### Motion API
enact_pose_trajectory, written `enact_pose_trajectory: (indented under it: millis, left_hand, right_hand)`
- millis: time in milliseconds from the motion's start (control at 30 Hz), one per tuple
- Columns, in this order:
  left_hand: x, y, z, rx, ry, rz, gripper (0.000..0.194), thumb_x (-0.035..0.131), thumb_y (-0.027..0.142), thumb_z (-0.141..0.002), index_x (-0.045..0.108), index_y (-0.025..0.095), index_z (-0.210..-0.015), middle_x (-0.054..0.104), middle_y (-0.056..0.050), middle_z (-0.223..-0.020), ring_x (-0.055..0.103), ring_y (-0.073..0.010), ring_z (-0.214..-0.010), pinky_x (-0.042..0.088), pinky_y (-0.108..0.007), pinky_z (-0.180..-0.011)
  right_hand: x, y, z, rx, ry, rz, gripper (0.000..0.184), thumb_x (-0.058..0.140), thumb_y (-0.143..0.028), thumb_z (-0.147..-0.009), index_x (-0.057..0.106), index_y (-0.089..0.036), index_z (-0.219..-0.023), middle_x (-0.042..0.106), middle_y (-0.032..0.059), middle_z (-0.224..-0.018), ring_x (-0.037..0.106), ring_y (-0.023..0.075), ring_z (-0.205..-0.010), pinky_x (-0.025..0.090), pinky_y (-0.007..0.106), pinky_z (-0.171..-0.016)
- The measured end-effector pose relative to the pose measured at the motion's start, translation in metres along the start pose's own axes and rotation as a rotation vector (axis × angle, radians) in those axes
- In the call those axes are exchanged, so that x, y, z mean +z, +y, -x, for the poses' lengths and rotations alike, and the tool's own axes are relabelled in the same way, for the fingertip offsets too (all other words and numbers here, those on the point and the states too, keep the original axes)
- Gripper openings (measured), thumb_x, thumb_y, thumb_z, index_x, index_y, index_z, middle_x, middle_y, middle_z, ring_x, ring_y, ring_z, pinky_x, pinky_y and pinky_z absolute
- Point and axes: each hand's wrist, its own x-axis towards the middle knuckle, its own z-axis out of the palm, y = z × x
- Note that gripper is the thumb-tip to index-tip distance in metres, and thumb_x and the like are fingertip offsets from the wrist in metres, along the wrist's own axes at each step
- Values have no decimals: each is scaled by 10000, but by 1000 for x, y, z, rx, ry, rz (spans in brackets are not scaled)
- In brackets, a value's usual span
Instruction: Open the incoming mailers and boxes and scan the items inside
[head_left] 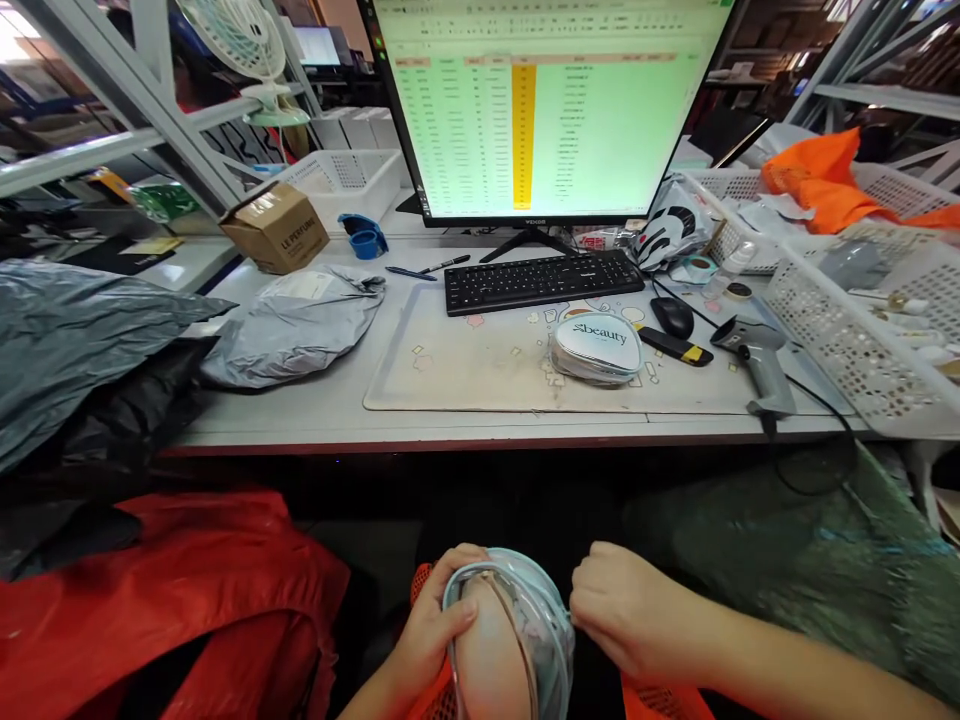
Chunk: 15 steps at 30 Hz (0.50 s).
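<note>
Clear plastic pouch with pale-blue trim (pixel 551 610) sits below the white table (pixel 300 425), long axis pointing roughly away from the camera. The left hand's (pixel 439 620) fingers clasp its left side, thumb on top; the right hand (pixel 637 610) is clenched beside its right edge, any grip hidden. Beyond the table edge lies an oval "beauty" pouch (pixel 598 345).

Bare hands and forearms, with orange mesh low down by the lap.

From where I stand, the left hand (pixel 442 615) and right hand (pixel 637 615) are both uncovered, smooth across the backs, and a thumbnail shows on the left one. The right forearm (pixel 810 655) is bare as far as I can see it. Bright orange mesh (pixel 664 703), dotted with small dark holes, shows beneath; whether it's clothing, I can't tell.
</note>
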Motion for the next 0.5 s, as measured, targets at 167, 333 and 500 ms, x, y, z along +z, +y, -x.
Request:
enact_pose_trajectory:
  millis: [167, 333, 500]
  left_hand:
    - [0, -7, 17, -30, 237, -32, 411, 784, 584, -662, 745, 277, -933, 665, -45, -1087, 589, -329, -1124, 470, -419, -1023]
    - [5, -11, 27, -174, 520, 17, 431, 797, 525, -634, 741, 323, -1011, 722, -13, -1111, 637, -334, -1147, 508, -401, -1038]
    - [0, -19, 34, -178, 742, 13, 322, 703, 572, -670, 761, 423, -949, 744, 61, -1159, 590, -353, -1277, 394, -442, -1181]
  right_hand:
    - [25, -24, 8, -56, 136, 175, 118, 502, -126, -818, 492, -193, -722, 483, -8, -672, 367, 156, -600, 269, 340, -582]
    - [56, -27, -10, -95, 281, 327, 135, 550, -151, -790, 523, -194, -664, 471, -2, -620, 359, 164, -535, 285, 350, -533]
    - [96, -12, -33, -159, 301, 325, 292, 558, -186, -866, 479, -213, -587, 448, -36, -514, 323, 137, -432, 225, 319, -442]
